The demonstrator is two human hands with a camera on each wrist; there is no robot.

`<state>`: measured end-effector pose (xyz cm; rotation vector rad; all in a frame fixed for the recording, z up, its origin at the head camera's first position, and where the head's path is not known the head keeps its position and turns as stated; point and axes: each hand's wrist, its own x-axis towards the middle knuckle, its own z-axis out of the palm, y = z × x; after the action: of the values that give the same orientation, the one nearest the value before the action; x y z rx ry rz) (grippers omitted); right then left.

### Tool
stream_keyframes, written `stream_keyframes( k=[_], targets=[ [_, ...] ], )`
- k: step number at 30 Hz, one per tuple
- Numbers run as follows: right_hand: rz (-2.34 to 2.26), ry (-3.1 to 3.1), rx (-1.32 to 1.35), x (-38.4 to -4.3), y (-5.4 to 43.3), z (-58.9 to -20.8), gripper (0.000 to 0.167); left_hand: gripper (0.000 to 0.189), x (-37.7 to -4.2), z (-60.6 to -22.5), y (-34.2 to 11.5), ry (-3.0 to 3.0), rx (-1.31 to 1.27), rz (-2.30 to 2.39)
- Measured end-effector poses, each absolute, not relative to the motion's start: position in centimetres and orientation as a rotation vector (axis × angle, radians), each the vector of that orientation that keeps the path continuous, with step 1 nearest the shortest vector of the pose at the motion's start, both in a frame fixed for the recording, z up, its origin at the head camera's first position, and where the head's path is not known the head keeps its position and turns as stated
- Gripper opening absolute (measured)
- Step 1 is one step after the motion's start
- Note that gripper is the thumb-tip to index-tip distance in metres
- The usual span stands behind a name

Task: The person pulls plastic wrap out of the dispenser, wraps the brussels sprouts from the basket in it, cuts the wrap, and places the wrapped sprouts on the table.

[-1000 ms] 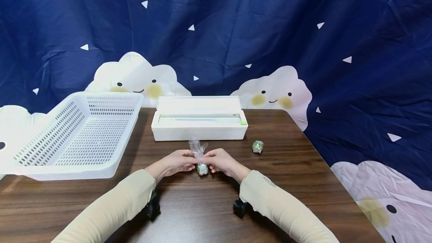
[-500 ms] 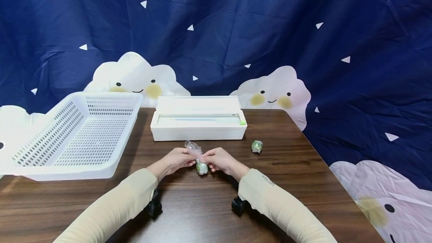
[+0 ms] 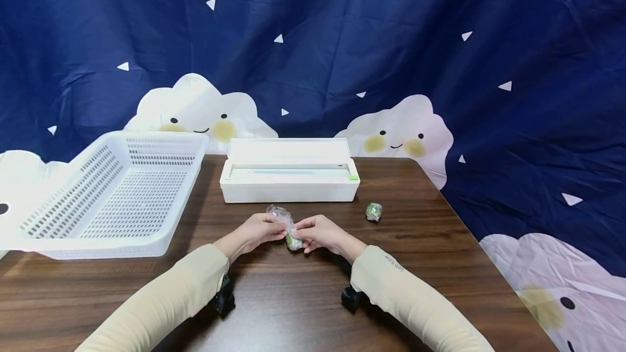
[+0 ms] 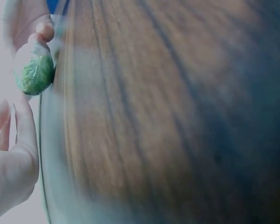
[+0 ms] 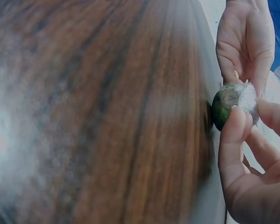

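Note:
In the head view, a Brussels sprout (image 3: 294,243) in cling film is held between both hands over the middle of the table. My left hand (image 3: 256,231) pinches the gathered film (image 3: 280,214), whose loose end fans out beyond the fingers. With thumb and fingers, my right hand (image 3: 326,234) grips the sprout where film and sprout meet. The right wrist view shows its stem end facing the camera and fingertips on its side. Green veined leaves of the sprout (image 4: 36,72) show in the left wrist view. A second wrapped Brussels sprout (image 3: 374,212) lies to the right.
A white cling film dispenser (image 3: 288,193) with its lid up stands just behind the hands. At the left is a large white perforated basket (image 3: 168,235). The wooden table (image 3: 293,308) ends at a slanting right edge, with a blue cloud-printed curtain behind.
The film's loose end, upright a second ago, now leans left and is bunched shorter. The held sprout has lifted slightly, and the right fingers have moved onto its side.

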<state>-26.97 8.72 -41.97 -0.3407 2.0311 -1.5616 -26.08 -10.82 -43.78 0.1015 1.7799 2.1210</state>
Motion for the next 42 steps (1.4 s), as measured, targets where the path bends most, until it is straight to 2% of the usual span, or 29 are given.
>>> stream_keyframes(
  k=[7, 18, 26, 31, 42],
  targets=[
    [-1.6, 1.993, -0.313, -27.1, 9.0, -42.1, 0.034, 0.025, -25.7, -43.9, -11.2, 1.868, 0.25, 2.063],
    [-1.605, 1.954, -0.307, -27.1, 9.2, -41.6, 0.034, 0.021, -25.2, -43.0, -11.1, 2.343, 0.449, 1.7],
    [-1.631, 1.927, -0.304, -27.1, 9.3, -41.6, 0.034, 0.017, -25.0, -42.7, -11.1, 2.351, 0.587, 1.621],
    [-1.657, 1.908, -0.319, -27.2, 9.4, -41.8, 0.032, 0.027, -24.9, -42.7, -11.5, 2.337, 0.697, 1.575],
    [-1.68, 1.915, -0.299, -27.2, 9.5, -42.3, 0.026, 0.04, -24.5, -42.0, -11.9, 2.427, 0.734, 1.424]
  ],
)
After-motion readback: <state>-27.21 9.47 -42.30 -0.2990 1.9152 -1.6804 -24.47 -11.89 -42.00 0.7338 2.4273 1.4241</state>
